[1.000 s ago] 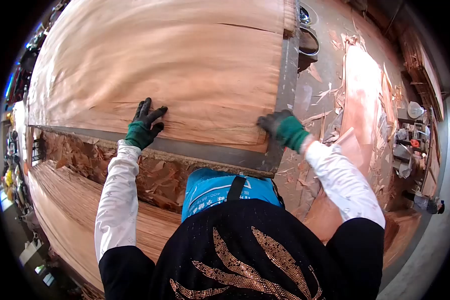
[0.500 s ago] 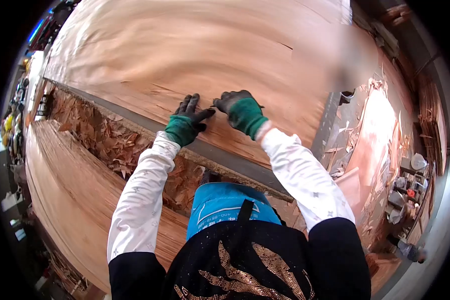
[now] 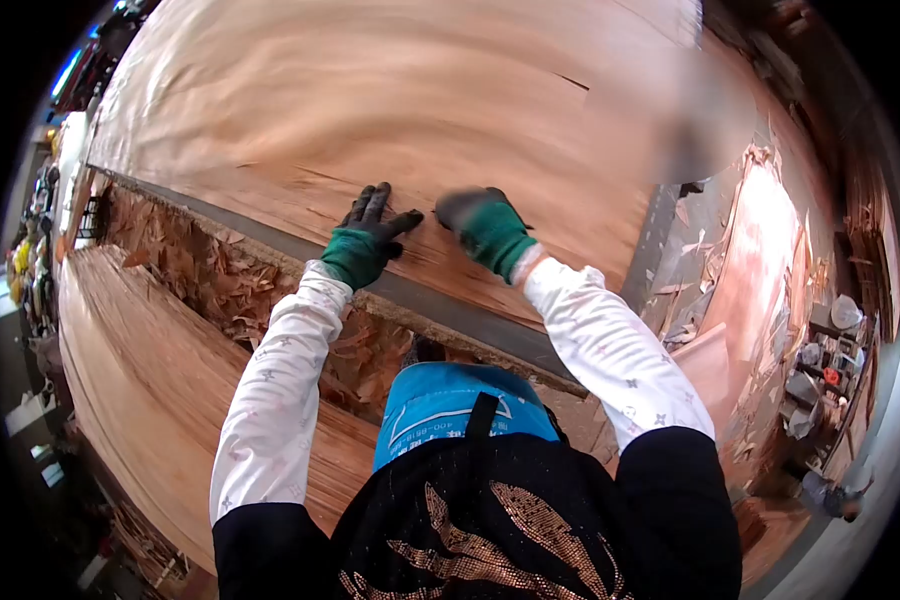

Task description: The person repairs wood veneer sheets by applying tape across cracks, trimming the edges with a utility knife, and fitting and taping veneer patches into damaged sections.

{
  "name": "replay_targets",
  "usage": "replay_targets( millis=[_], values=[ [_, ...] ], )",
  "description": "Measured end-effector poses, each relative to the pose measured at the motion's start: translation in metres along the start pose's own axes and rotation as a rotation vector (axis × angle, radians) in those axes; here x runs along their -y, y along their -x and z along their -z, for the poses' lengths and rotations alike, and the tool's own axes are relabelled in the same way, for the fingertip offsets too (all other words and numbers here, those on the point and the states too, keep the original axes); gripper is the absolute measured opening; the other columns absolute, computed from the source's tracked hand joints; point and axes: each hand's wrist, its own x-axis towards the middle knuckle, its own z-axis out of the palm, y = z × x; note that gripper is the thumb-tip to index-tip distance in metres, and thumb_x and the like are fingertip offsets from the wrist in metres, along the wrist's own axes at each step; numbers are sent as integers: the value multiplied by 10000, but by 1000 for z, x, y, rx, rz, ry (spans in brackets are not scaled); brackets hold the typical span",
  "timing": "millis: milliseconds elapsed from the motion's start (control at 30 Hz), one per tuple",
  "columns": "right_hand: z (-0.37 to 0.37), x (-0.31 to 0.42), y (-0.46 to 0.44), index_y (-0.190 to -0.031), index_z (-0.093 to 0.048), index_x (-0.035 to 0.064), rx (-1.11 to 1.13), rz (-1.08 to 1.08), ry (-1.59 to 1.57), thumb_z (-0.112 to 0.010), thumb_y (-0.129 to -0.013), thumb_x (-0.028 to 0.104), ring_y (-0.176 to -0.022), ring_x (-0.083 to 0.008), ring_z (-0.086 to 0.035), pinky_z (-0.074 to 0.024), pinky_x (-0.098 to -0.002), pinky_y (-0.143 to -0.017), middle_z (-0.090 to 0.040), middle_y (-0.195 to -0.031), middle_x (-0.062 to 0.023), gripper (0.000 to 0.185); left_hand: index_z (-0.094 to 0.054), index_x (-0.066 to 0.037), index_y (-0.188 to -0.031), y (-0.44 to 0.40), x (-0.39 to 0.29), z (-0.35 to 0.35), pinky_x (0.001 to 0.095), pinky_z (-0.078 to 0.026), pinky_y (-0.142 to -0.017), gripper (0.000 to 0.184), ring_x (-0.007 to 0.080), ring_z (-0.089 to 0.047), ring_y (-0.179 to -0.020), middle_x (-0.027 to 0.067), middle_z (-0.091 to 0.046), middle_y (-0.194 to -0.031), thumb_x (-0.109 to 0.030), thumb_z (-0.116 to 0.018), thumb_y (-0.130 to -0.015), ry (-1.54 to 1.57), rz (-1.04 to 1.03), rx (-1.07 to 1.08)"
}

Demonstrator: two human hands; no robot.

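Note:
A wide, thin sheet of reddish-tan wood veneer [image 3: 390,110] lies over the bench in front of me, with ripples and a few splits near its front edge. My left hand [image 3: 368,236], in a green glove with a dark coating, rests on the sheet with its fingers spread. Just to its right, my right hand [image 3: 485,230] is curled closed over the veneer, in a matching glove. Its fingers are smeared by motion, and whatever they hold is hidden. A short dark crack [image 3: 572,82] shows farther up the sheet.
A dark bench edge [image 3: 450,315] runs along the front of the veneer. Torn veneer scraps [image 3: 215,270] fill the gap below it. A stack of veneer sheets [image 3: 160,390] stands at the left. More loose veneer [image 3: 745,270] lies at the right, and a person [image 3: 828,494] is far off at lower right.
My left hand has shifted slightly left, its fingers still spread. My right hand stays curled close to the same spot and now looks blurred. The camera view has shifted a little.

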Motion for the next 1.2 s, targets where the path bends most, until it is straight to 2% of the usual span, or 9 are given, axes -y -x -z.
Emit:
replay_targets(
  millis=[100,133,367,567,700,733,900,1033,1200],
  values=[
    [-13,-17,62,-983,-633,175,-189,-28,41,-556,-832,136,-876,-229,-663,-524,-362,-683,-663,-965,-51,174,-536,-319,-1319,3,2,-1,455,-326,-1103,657,414,-261,-1390,241,-273,-1497,-133,-752,-727,4,-41,-25],
    [-16,-23,71,-1011,-615,171,31,-100,57,-549,-833,145,-870,-223,-654,-514,-364,-670,-657,-956,-45,192,-538,-315,-1318,3,4,-3,454,-330,-1100,653,414,-262,-1390,244,-279,-1494,-130,-751,-729,-1,-59,-36],
    [-26,-72,242,-1004,-627,163,-143,-212,105,-515,-833,164,-849,-236,-654,-511,-386,-658,-656,-934,-50,204,-521,-266,-1342,4,-1,3,437,-299,-1119,628,417,-262,-1388,250,-277,-1496,-111,-717,-767,17,-78,-9],
    [14,-96,338,-1125,-630,164,147,-561,39,-559,-813,100,-892,-294,-655,-517,-403,-746,-659,-995,-97,326,-525,-303,-1331,4,1,-3,441,-309,-1114,622,418,-257,-1389,243,-277,-1496,-109,-711,-770,11,-69,-31],
    [13,-57,297,-1193,-607,92,-581,-759,-674,-624,-832,190,-1025,-362,-610,-492,-409,-871,-616,-1157,-199,374,-528,-302,-1329,3,9,-13,446,-315,-1110,643,433,-267,-1379,248,-283,-1491,-111,-721,-747,-18,-126,-85],
    [48,-31,271,-1198,-602,84,-388,-753,-491,-645,-837,238,-1030,-368,-607,-498,-409,-863,-602,-1170,-224,395,-525,-304,-1331,1,12,-14,449,-315,-1109,642,442,-264,-1377,266,-281,-1484,-134,-727,-746,-7,-139,-74],
    [0,17,141,-986,-611,117,-268,-347,-240,-554,-834,122,-914,-305,-631,-525,-435,-714,-625,-976,-130,163,-531,-276,-1326,7,1,3,491,-332,-1089,572,478,-283,-1356,305,-298,-1459,-269,-710,-783,-11,-132,-62],
    [-31,39,96,-1015,-605,148,-59,-510,92,-530,-855,180,-928,-246,-618,-526,-402,-652,-611,-1008,-71,179,-489,-261,-1365,12,-6,28,484,-235,-1136,684,424,-262,-1386,232,-302,-1488,-452,-723,-751,-97,-130,19],
    [-30,49,97,-1105,-588,147,10,-544,176,-533,-856,202,-971,-236,-602,-520,-396,-635,-591,-1057,-57,261,-630,-183,-1152,21,16,8,487,-260,-1126,467,353,-358,-1348,151,-428,-1426,-313,-737,-717,-172,-286,-210]
  ],
)
